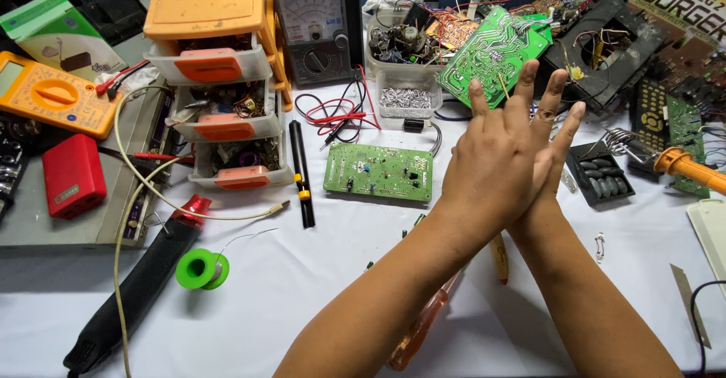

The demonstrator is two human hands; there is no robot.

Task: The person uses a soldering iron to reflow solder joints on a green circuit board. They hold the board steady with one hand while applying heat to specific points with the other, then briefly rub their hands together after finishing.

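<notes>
Orange-handled screwdriver [423,325] half hidden under left forearm; hands pressed together, left hand [495,162] covering right hand [556,132], holding nothing.

One camera only, worn on the head, and it looked steeply down and forward over a white-covered workbench [318,272]. It sat close: both forearms entered from the bottom edge and the pressed-together left hand [495,170] and right hand [556,132] filled the centre right of the frame. The far clutter reached the top edge, with a grey analogue meter [318,23] at upper centre and an orange plastic drawer unit [219,68] at upper left.
</notes>
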